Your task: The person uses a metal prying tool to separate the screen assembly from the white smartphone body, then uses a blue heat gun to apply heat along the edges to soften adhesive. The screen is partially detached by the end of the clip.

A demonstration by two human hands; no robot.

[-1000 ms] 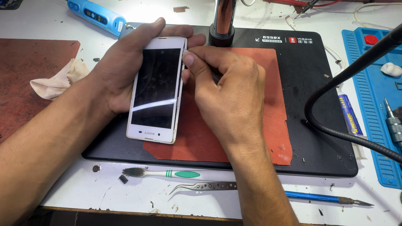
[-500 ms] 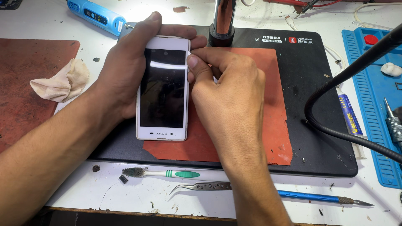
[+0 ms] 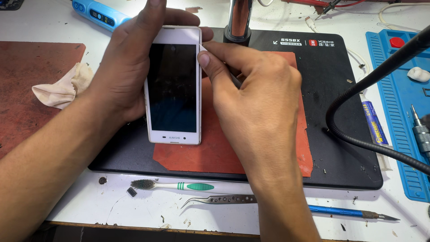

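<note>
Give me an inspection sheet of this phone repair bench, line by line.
Surface: white bench with a black mat and an orange pad on it.
Job's things: white phone, screen up and dark.
Clutter: toothbrush, tweezers, blue knife, cloth, glue tube.
Hands: left hand holds the phone; right hand pinches a small pick at its right edge.
Cables: black flexible hose.
Surroundings: blue tray, brown mat.

A white phone (image 3: 174, 85) with a black screen lies over a rust-red mat (image 3: 268, 152) on a black pad (image 3: 345, 134). Near the tabletop's front edge — a white-and-green toothbrush (image 3: 179, 185), a blue-handled knife (image 3: 345, 212). At the right edge, a bright blue tray (image 3: 398, 112) — ribbed.
</note>
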